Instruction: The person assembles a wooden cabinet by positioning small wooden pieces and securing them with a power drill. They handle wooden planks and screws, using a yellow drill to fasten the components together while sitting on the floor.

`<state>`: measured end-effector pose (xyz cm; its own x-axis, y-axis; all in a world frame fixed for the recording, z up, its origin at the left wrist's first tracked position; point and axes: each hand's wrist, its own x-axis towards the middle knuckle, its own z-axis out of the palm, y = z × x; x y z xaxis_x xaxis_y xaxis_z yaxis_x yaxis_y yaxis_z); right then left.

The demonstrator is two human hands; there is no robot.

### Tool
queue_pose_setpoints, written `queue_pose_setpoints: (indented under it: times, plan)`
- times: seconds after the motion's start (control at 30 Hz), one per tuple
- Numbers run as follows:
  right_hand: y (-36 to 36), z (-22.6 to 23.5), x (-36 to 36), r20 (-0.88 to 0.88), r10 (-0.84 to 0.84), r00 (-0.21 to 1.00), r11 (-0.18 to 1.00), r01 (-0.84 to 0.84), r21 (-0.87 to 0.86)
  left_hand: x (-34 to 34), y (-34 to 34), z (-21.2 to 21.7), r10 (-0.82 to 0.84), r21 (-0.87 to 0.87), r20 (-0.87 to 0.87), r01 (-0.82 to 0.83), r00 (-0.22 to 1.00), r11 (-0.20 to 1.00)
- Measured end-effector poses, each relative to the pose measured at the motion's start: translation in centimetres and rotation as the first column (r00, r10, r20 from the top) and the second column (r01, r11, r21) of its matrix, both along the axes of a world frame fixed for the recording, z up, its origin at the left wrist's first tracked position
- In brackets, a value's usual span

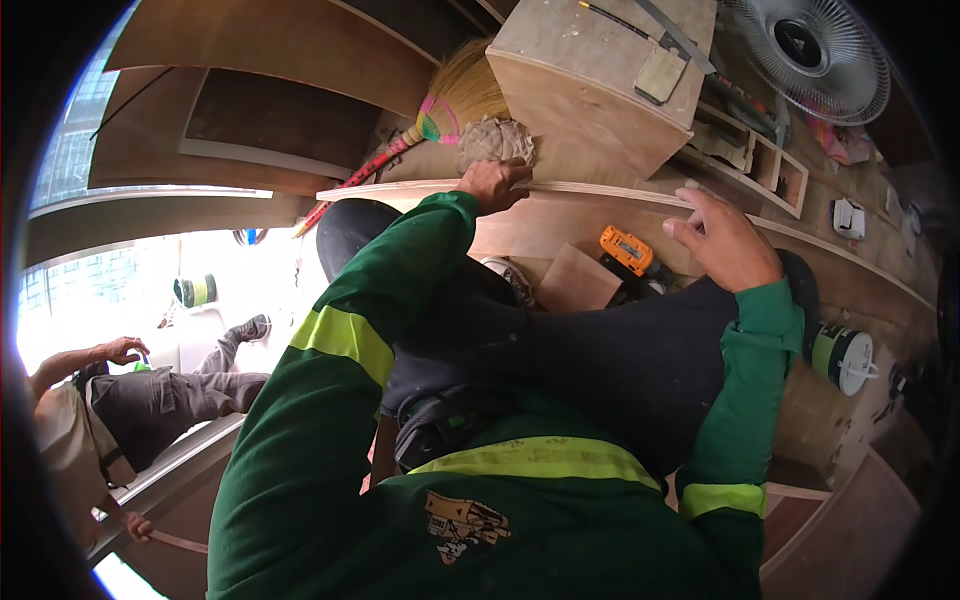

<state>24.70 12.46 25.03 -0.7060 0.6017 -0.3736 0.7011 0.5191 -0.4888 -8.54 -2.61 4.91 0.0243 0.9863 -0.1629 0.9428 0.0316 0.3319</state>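
Observation:
A long plywood board (600, 193) stands on edge across my front, its top edge running left to right. My left hand (493, 186) is closed at that edge, fingers curled; whatever it may hold is hidden. Just beyond it lies a crumpled beige cloth (496, 142). My right hand (728, 240) hovers near the board farther right, thumb and fingers apart, with nothing visible in it. Between my legs sit an orange and black cordless power tool (628, 252) and a small piece of wood (577, 278).
Beyond the board are a straw broom (455, 100), a plywood box (590, 95) with tools on top, a wooden tray (750, 165) and a fan (800, 45). A green and white container (843, 357) lies at right. Another person (150, 410) is at far left.

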Motion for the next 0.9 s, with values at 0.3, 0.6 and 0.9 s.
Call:
queue_pose_setpoints:
  times: [0.3, 0.6, 0.9]
  plan:
    - [0.5, 4.6, 1.7, -0.484, -0.219, 0.847, 0.976, 0.193, -0.104, 0.8, -0.2, 0.1, 0.056, -0.033, -0.039, -0.057, 0.998, 0.998]
    - [4.2, -4.6, 19.8, -0.390, -0.829, 0.400, 0.510, 0.828, -0.235, 15.8, 0.4, -3.1, -0.465, 0.109, 0.147, 0.453, 0.873, 0.885]
    - [-4.5, -15.4, 24.0, -0.206, -0.922, 0.329, 0.387, 0.805, -0.450, 14.7, 1.6, -6.0, -0.509, -0.168, 0.488, 0.649, 0.709, 0.742]
